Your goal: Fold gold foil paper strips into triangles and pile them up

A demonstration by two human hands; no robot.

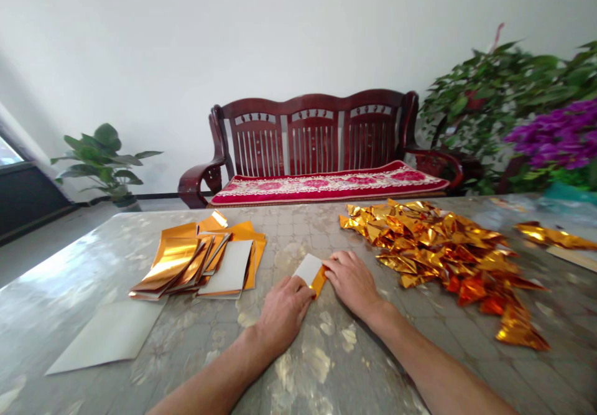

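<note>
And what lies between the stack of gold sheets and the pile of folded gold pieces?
A small white-and-gold paper lies there on the tabletop, with the left hand and right hand both touching it, as the head view shows.

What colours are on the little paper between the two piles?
The paper is whitish with a shiny gold strip, seen in the head view.
</note>
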